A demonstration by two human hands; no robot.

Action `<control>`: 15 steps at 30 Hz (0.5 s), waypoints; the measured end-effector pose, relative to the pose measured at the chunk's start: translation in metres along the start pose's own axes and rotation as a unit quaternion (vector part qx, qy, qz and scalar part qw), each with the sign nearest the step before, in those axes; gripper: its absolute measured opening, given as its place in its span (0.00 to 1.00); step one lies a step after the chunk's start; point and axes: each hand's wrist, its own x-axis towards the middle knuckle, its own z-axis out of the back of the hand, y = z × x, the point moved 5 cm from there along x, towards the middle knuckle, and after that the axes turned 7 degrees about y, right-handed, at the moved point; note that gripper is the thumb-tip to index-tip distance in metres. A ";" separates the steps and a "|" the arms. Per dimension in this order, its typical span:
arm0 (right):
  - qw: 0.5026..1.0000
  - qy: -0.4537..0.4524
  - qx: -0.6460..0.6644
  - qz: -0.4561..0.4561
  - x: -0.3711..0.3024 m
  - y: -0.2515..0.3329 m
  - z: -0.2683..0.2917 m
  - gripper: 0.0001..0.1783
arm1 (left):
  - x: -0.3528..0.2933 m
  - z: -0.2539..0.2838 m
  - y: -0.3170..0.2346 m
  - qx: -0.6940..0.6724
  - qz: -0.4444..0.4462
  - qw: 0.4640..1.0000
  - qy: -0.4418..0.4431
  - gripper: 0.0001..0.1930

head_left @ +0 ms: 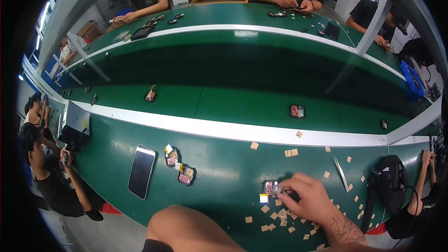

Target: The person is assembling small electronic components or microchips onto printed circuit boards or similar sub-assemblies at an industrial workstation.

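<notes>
My right hand (305,198) comes in from the lower right, its thumb and fingers pinched together at the right end of a small electronic module (269,187). What lies between the fingertips is too small to make out. The module has a reddish circuit board in a dark casing, with a bright square piece (264,198) at its lower left. Small tan square pads (265,208) lie scattered around and below the hand. My left hand is out of view; a bent bare limb (191,228) shows at the lower edge.
Left of the module lie two similar modules (185,175) and a smartphone (142,171). Tweezers (341,174) and a black bag (388,182) are to the right. Beyond a white rail (210,125), more modules (297,111) sit on a green surface. Several people work around the tables.
</notes>
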 end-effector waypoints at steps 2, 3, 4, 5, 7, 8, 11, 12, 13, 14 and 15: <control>1.000 0.002 -0.008 -0.005 0.001 -0.002 0.001 0.11 | -0.001 -0.003 0.001 0.000 0.002 1.000 -0.005 0.16; 1.000 0.004 -0.017 -0.010 0.001 -0.003 0.001 0.11 | -0.002 -0.006 0.001 -0.001 0.003 1.000 -0.007 0.16; 1.000 0.003 -0.017 -0.013 -0.001 -0.002 0.000 0.11 | -0.004 -0.009 0.001 -0.002 0.003 1.000 -0.009 0.16; 1.000 0.004 -0.009 -0.009 0.000 0.001 0.000 0.11 | -0.003 -0.012 -0.001 0.006 0.007 1.000 -0.011 0.16; 1.000 0.005 -0.001 -0.005 0.002 0.002 0.000 0.11 | 0.000 -0.022 0.000 0.016 0.012 1.000 -0.016 0.16; 1.000 0.003 0.000 -0.001 0.002 0.002 0.000 0.11 | 0.002 -0.027 0.003 0.018 0.012 1.000 -0.018 0.16; 1.000 0.002 -0.003 0.003 0.002 0.005 0.001 0.11 | 0.010 -0.045 0.010 0.021 0.013 0.999 -0.024 0.16; 1.000 0.003 -0.007 0.004 0.003 0.006 0.001 0.11 | 0.012 -0.050 0.011 0.023 0.014 0.999 -0.026 0.16; 1.000 0.003 -0.007 0.000 0.002 0.003 0.001 0.11 | 0.014 -0.055 0.014 0.021 0.014 0.999 -0.028 0.16; 1.000 0.003 -0.008 -0.003 0.002 0.000 0.002 0.11 | 0.016 -0.059 0.017 0.019 0.014 0.999 -0.030 0.16; 1.000 0.003 -0.009 -0.006 0.001 -0.003 0.002 0.11 | 0.016 -0.062 0.019 0.017 0.014 0.999 -0.033 0.16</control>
